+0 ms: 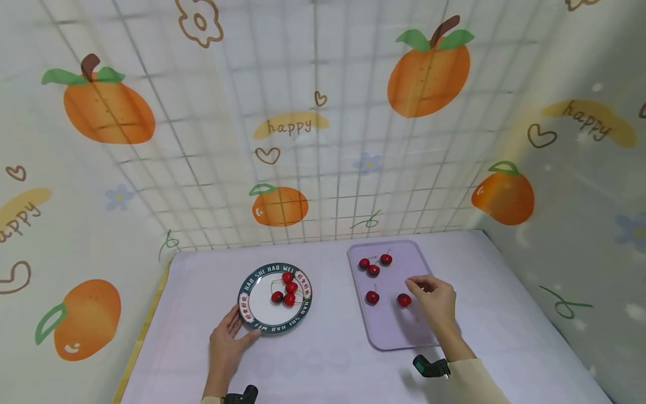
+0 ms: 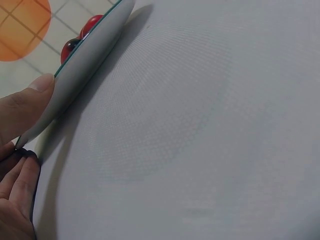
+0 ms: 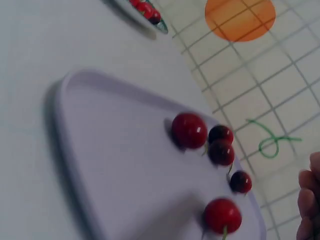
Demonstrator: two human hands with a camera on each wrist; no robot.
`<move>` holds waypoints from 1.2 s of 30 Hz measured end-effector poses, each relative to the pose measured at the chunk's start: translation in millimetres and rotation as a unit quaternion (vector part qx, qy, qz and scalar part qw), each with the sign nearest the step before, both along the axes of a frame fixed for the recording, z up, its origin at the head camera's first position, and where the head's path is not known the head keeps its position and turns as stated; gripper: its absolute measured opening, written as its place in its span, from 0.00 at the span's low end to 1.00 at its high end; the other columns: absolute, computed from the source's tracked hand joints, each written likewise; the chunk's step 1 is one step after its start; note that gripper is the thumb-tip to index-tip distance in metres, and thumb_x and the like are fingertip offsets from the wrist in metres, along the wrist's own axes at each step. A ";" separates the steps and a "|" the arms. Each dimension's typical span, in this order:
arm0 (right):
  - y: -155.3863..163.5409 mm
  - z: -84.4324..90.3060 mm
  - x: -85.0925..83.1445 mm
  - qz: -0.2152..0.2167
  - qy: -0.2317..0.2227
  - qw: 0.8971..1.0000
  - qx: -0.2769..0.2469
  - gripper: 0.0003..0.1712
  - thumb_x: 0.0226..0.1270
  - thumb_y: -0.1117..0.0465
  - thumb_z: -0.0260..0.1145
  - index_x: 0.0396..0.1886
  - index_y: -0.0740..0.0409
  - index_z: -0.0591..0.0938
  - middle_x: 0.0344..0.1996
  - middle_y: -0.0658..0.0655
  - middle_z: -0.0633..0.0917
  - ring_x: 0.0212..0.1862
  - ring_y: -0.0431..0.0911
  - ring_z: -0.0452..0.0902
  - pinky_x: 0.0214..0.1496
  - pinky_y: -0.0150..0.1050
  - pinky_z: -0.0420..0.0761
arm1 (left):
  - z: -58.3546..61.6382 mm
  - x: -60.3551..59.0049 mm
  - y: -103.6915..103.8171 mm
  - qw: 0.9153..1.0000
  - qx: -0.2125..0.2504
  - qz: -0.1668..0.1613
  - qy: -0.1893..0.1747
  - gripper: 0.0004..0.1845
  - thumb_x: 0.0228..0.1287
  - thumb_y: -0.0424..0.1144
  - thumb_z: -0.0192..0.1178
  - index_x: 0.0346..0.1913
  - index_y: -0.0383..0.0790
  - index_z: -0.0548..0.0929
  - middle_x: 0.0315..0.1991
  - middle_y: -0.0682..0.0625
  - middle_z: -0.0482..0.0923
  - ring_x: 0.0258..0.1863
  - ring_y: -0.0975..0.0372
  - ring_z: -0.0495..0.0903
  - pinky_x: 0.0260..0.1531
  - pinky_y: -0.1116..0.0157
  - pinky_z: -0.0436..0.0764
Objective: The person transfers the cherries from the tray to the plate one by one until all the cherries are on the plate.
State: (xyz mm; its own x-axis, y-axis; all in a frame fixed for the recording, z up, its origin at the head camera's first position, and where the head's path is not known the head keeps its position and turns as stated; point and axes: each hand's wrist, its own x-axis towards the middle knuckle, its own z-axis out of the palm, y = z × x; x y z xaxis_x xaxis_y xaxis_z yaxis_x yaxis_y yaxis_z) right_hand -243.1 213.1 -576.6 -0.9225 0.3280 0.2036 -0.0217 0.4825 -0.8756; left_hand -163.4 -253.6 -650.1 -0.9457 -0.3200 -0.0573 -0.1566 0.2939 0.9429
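Observation:
My left hand [image 1: 228,343] holds the left edge of a round white plate [image 1: 259,300] with a dark green lettered rim. In the left wrist view the thumb [image 2: 35,100] lies on the rim, and fingers reach beneath it. Several red cherries [image 1: 290,287] with stems sit on the plate's right half. Over the right side of a lilac tray [image 1: 378,331] hovers my right hand [image 1: 436,300], its thumb and forefinger bent towards each other with nothing seen between them. Just below these fingertips lies a cherry [image 1: 404,301]. Another cherry [image 1: 372,297] rests to its left, with more cherries [image 1: 373,270] behind.
Plate and tray stand apart on a white-covered table [image 1: 328,314]. A patterned curtain [image 1: 333,168] with printed oranges closes off the back and both sides. Dark bands [image 1: 431,367] are worn on both wrists.

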 end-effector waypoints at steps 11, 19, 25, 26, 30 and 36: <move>25.2 -29.3 19.8 0.007 -0.047 0.997 0.062 0.10 0.68 0.59 0.77 0.39 0.63 0.92 0.31 0.56 0.89 0.34 0.45 0.75 0.27 0.28 0.73 | 0.1 0.5 -0.1 1.000 0.007 -0.001 -0.001 0.55 0.49 0.37 0.84 0.79 0.32 0.64 0.78 0.36 0.64 0.76 0.47 0.68 0.71 0.68 0.74; 29.1 -38.9 25.4 0.022 -0.074 0.993 0.090 0.09 0.66 0.61 0.78 0.39 0.64 0.91 0.29 0.55 0.88 0.32 0.45 0.76 0.26 0.29 0.74 | -0.4 -0.5 -0.1 1.000 0.016 0.001 -0.002 0.55 0.49 0.36 0.84 0.79 0.32 0.64 0.79 0.36 0.63 0.77 0.47 0.66 0.70 0.70 0.74; 30.0 -44.7 26.8 0.048 -0.090 0.990 0.097 0.09 0.65 0.62 0.78 0.38 0.65 0.91 0.30 0.57 0.90 0.32 0.45 0.79 0.27 0.29 0.77 | 0.7 -0.3 0.0 1.000 0.012 0.003 -0.007 0.55 0.50 0.36 0.84 0.79 0.32 0.64 0.79 0.36 0.63 0.76 0.47 0.67 0.70 0.70 0.74; 29.7 -45.6 27.1 0.049 -0.091 0.990 0.101 0.09 0.65 0.62 0.78 0.38 0.65 0.91 0.30 0.57 0.90 0.32 0.45 0.80 0.27 0.29 0.78 | 0.8 -0.2 0.1 1.000 0.009 0.004 -0.007 0.55 0.49 0.36 0.84 0.79 0.33 0.64 0.79 0.36 0.64 0.76 0.47 0.67 0.70 0.70 0.74; 27.9 -48.3 28.6 0.050 -0.092 0.987 0.123 0.09 0.63 0.62 0.78 0.36 0.65 0.91 0.30 0.57 0.90 0.31 0.45 0.81 0.27 0.31 0.78 | 2.6 1.1 1.1 1.000 0.004 0.006 -0.014 0.54 0.50 0.35 0.84 0.79 0.33 0.64 0.79 0.36 0.64 0.76 0.47 0.68 0.70 0.68 0.75; 25.2 -46.8 30.8 0.039 -0.090 0.985 0.143 0.08 0.63 0.63 0.77 0.34 0.66 0.90 0.27 0.57 0.89 0.30 0.47 0.80 0.26 0.36 0.77 | 3.3 1.7 2.3 1.000 0.008 0.001 -0.017 0.54 0.50 0.36 0.84 0.79 0.33 0.64 0.79 0.36 0.63 0.76 0.47 0.67 0.71 0.67 0.75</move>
State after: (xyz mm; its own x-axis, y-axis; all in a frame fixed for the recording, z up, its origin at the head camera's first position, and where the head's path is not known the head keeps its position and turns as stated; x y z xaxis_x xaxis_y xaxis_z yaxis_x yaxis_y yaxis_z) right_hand -212.3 238.4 -623.4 -0.9719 0.2085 0.1091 0.0746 0.7127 -0.6975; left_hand -161.7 -251.3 -646.8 -0.9427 -0.3201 -0.0936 -0.1884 0.2795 0.9415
